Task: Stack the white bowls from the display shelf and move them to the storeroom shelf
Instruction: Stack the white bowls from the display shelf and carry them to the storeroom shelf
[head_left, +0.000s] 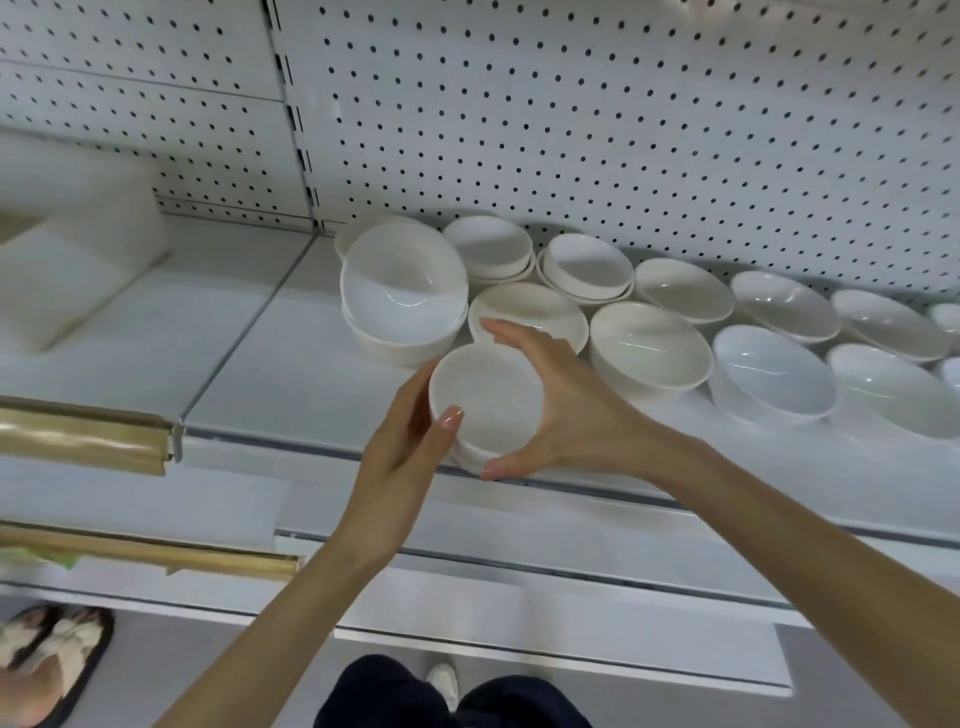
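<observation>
Now both hands are gripping small stacked bowls (485, 400) at shelf (291, 384) front edge: left hand (410, 431) curled, right hand (561, 410) wrapped.

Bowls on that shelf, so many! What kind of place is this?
Probably a shop aisle. The white display shelf has a pegboard back wall with rows of holes, and many matching white bowls sit out in rows, as goods for sale would.
</observation>
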